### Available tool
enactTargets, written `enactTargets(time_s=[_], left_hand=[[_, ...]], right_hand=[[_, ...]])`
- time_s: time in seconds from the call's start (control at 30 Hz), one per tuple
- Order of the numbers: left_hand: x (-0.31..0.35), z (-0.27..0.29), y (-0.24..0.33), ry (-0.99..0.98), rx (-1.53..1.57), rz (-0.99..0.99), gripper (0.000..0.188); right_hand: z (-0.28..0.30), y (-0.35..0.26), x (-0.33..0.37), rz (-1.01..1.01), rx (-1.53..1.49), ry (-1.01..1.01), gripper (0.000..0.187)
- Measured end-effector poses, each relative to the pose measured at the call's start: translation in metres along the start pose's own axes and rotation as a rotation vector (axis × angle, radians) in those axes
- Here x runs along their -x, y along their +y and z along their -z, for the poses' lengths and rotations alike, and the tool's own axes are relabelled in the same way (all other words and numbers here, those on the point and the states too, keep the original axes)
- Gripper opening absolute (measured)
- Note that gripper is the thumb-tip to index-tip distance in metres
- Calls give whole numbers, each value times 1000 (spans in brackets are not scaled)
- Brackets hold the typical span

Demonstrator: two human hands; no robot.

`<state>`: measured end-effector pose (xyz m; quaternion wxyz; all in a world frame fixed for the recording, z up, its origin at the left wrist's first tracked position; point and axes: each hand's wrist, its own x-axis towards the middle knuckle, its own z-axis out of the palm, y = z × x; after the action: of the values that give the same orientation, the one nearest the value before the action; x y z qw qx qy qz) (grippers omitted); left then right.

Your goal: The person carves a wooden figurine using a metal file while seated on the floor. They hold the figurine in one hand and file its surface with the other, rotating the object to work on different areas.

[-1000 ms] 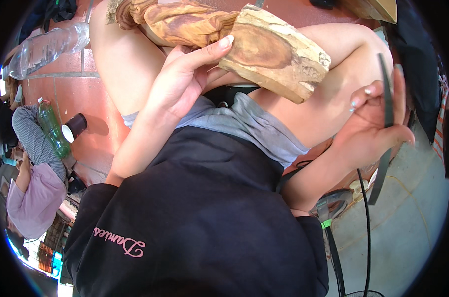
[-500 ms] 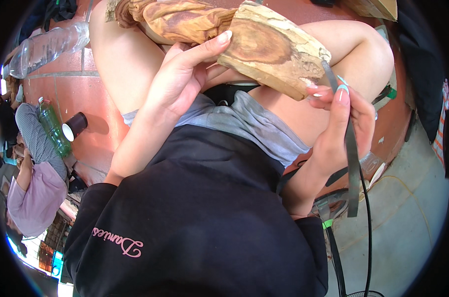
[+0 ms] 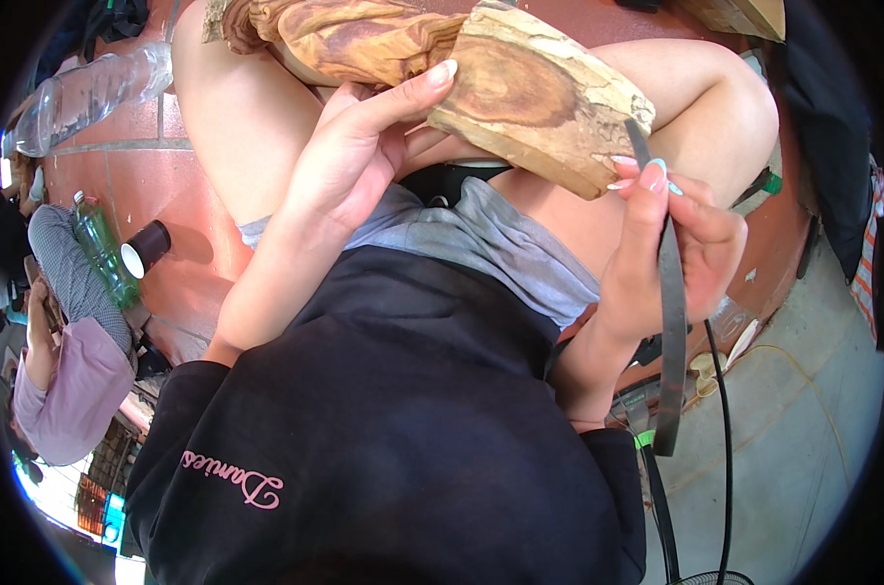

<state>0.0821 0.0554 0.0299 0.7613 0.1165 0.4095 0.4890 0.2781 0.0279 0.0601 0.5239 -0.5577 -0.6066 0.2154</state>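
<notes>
Red floor (image 3: 120, 180) surrounds the legs (image 3: 237, 117) in the head view. Over them, the left grip (image 3: 364, 161) clasps the wood (image 3: 515, 93). The right grip (image 3: 637, 249), pinched on a dark strip (image 3: 672, 351), has swung in from the side; the strip's tip now overlaps the wood's pale end, seemingly bringing both together.
</notes>
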Motion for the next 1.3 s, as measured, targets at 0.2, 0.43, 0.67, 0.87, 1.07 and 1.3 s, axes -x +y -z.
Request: enactTargets(time_s=[0.2, 0.43, 0.67, 0.87, 1.07, 1.3], left_hand=[[0, 0, 0, 3, 3, -10, 43], [1, 1, 0, 9, -5, -7, 43], [1, -1, -1, 14, -5, -19, 43], [0, 1, -2, -7, -17, -28, 42], [1, 1, 0, -26, -22, -31, 42], [2, 3, 4, -58, -54, 49, 47]], right_hand=[[0, -2, -1, -4, 1, -12, 19], [-1, -7, 0, -32, 55, -9, 20], [-1, -11, 0, 7, 240, -42, 20], [-7, -5, 3, -39, 105, 22, 20], [-15, -3, 7, -100, -74, 107, 19], [-2, 4, 1, -94, -119, 34, 18]])
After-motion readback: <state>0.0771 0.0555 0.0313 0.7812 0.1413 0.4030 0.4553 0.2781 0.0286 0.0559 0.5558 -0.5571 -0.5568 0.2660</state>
